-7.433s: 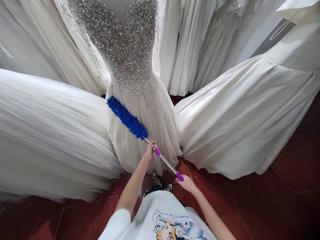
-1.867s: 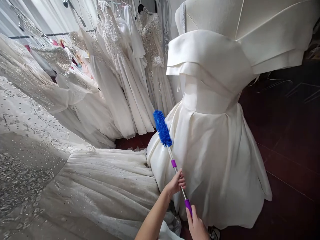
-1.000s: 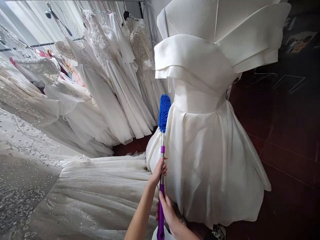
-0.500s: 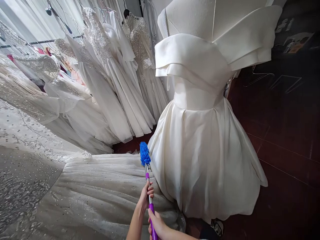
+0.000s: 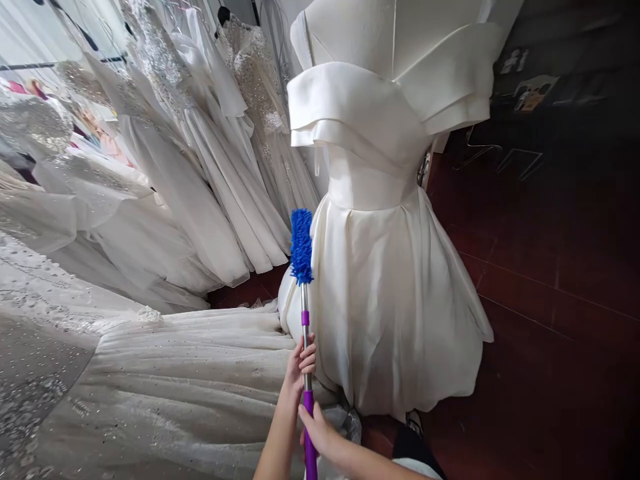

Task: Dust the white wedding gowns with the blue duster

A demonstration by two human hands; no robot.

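On the head view, I have my left hand (image 5: 301,360) closed around the metal pole (image 5: 306,330) of a blue duster (image 5: 305,318), and my right hand (image 5: 320,432) wrapped around its purple handle (image 5: 310,453) lower down. The duster's chenille head (image 5: 301,247) sits by the side of an off-shoulder white satin gown (image 5: 390,280) on a mannequin (image 5: 350,37); I can't tell whether they touch. A beaded gown (image 5: 170,380) spreads at left; more pale gowns (image 5: 165,193) hang behind.
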